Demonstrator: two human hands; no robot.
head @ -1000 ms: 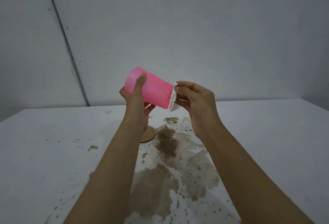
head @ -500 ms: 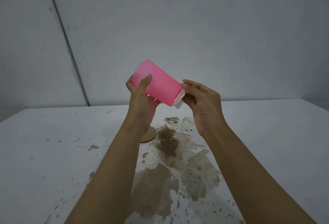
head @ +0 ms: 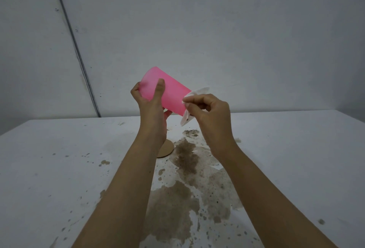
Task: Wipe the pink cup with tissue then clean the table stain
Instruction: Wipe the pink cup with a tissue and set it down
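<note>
Rim of pink cup [head: 170, 95] lies hidden under tissue [head: 198, 91].

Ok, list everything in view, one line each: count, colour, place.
table: one, white, lower frame.
pink cup: one, pink, tilted in the air above the table.
tissue: one, white, at the cup's lower end.
stain: one, brown, on the table between the forearms, specks around.
disc: one, tan, on the table, partly behind the left forearm.
wall: one, grey, behind.
left hand: one, grips the cup's upper end.
right hand: one, pinches the tissue.
</note>
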